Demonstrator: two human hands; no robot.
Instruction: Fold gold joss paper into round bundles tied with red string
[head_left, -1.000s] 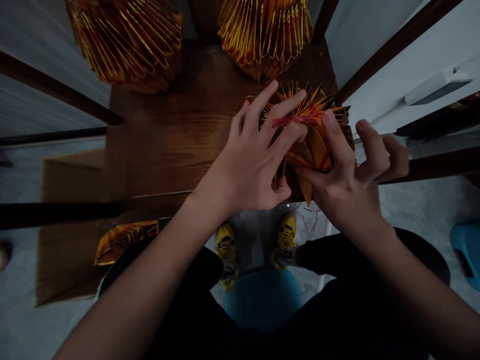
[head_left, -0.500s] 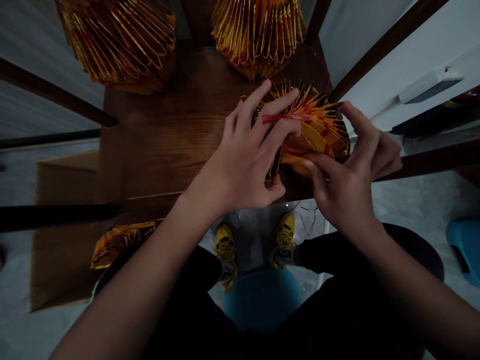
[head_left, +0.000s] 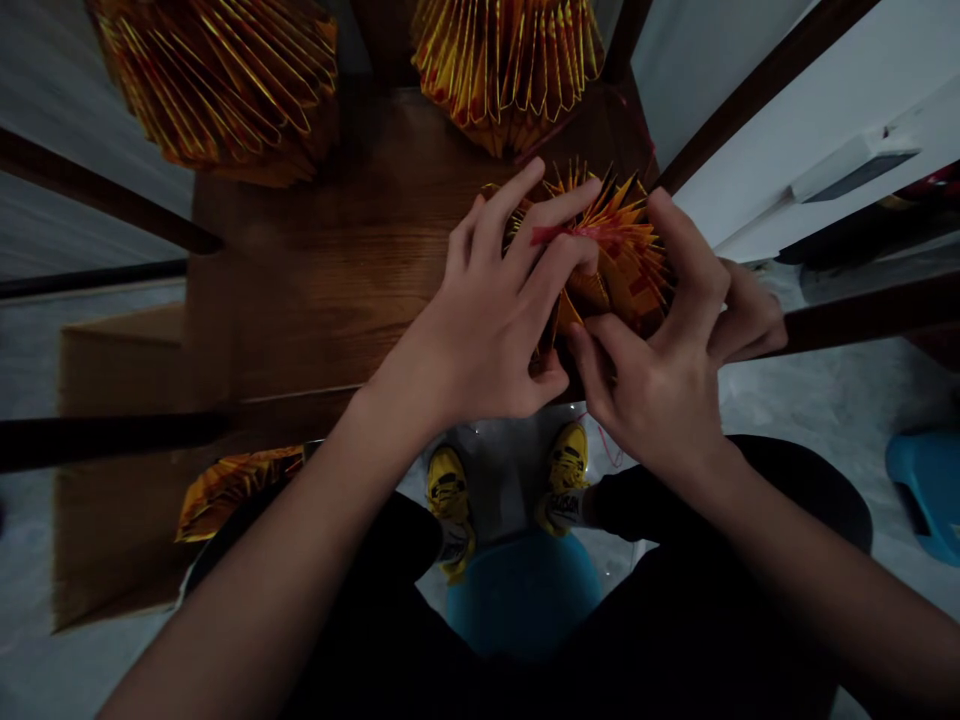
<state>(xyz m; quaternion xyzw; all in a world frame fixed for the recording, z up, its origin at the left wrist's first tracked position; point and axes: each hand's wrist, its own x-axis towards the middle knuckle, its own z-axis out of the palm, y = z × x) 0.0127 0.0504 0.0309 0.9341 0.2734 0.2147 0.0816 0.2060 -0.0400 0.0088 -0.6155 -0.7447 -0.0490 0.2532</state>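
A pleated gold-and-red folded-paper piece stands on the right side of the wooden seat, its folds fanned out in spikes. A pink-red tie crosses its top. My left hand rests over the piece's left side, fingers curved and spread apart against the folds near the tie. At the front edge of the piece, my right hand pinches a paper fold between thumb and index finger, its other fingers raised. The left hand hides part of the piece.
Two larger pleated gold paper pieces, one at the back left and one at the back middle, stand on the seat. A cardboard box with another folded piece is at lower left. Dark wooden bars flank the seat.
My right hand has moved left and inward along the front of the paper piece, bringing its right-hand folds closer. My left hand has stayed almost still. The view has shifted slightly.
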